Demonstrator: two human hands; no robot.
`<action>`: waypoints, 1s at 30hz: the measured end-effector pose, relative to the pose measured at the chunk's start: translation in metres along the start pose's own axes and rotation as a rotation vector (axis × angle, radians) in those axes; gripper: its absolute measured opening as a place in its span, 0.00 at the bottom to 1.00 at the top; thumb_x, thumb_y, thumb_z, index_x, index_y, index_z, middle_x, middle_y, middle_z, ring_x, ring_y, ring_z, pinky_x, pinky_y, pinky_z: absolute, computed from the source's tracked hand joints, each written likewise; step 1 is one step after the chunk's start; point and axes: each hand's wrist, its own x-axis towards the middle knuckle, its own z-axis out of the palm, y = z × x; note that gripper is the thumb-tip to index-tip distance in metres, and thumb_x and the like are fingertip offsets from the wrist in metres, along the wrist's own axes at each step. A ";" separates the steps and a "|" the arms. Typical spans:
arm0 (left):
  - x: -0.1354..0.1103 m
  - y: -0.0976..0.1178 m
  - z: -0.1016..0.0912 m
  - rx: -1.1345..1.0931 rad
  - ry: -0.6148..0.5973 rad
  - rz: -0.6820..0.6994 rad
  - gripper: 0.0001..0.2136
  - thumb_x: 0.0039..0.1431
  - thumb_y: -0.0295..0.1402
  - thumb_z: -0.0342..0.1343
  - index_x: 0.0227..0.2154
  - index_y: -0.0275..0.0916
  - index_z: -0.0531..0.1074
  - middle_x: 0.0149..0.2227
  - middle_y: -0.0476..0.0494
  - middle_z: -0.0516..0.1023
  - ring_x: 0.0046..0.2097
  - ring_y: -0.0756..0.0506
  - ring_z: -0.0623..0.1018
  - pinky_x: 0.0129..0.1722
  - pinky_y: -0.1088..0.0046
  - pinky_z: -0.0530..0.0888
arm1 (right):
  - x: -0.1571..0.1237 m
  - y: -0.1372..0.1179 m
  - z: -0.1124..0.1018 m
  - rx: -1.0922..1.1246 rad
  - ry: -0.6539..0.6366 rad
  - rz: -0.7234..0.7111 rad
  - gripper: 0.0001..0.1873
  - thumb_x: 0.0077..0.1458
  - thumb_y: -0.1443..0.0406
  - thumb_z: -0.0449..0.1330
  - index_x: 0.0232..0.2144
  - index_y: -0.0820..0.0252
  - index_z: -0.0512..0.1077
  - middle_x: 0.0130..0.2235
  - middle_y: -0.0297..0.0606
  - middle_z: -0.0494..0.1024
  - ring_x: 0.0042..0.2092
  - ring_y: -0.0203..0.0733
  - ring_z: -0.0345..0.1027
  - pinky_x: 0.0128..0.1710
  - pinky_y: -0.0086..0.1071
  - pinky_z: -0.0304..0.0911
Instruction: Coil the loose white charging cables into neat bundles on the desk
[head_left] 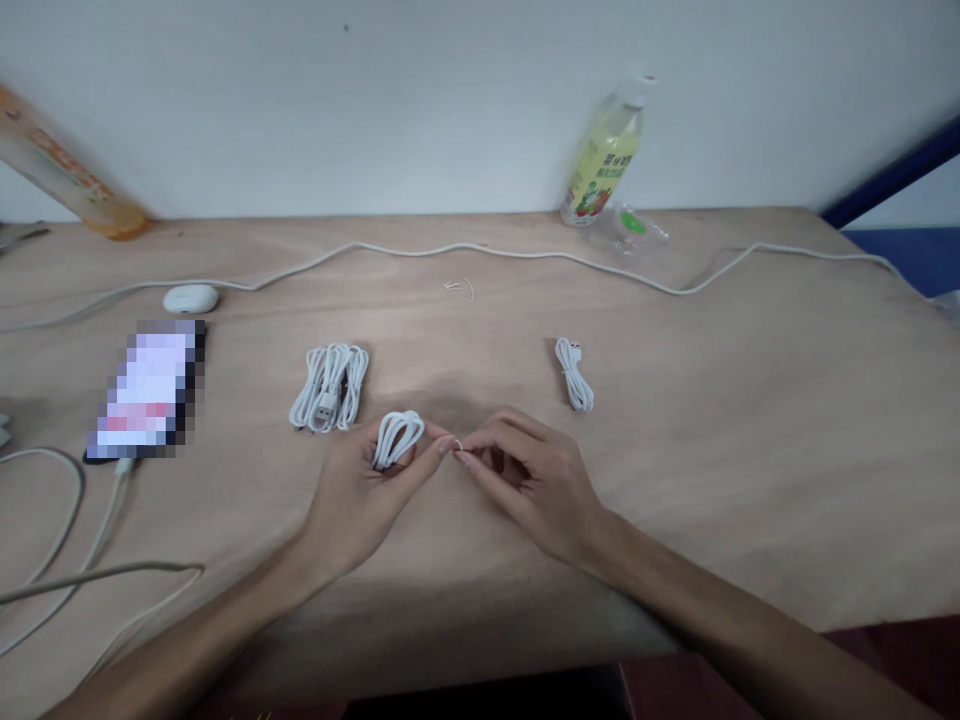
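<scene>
My left hand (360,490) is closed round a small coiled white cable (396,438), held just above the wooden table (712,450). My right hand (525,480) pinches a thin white tie (457,445) at its fingertips, which meet the left hand's fingers beside the coil. A larger bundle of white cables (330,388) lies just beyond my left hand. Another small coiled white cable (574,375) lies beyond my right hand.
A phone (146,390) lies at the left with cables (67,560) trailing from it. A white earbud case (190,298) sits behind it. A long white cord (480,247) runs across the back. A yellow drink bottle (604,155) stands by the wall, an orange tube (67,170) at far left.
</scene>
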 end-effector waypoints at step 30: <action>-0.006 0.006 0.008 -0.106 0.140 0.032 0.08 0.58 0.39 0.68 0.28 0.41 0.83 0.20 0.56 0.64 0.23 0.51 0.63 0.22 0.75 0.62 | -0.001 -0.003 0.004 -0.098 0.172 -0.246 0.10 0.68 0.74 0.63 0.33 0.58 0.74 0.28 0.29 0.70 0.27 0.32 0.63 0.26 0.28 0.60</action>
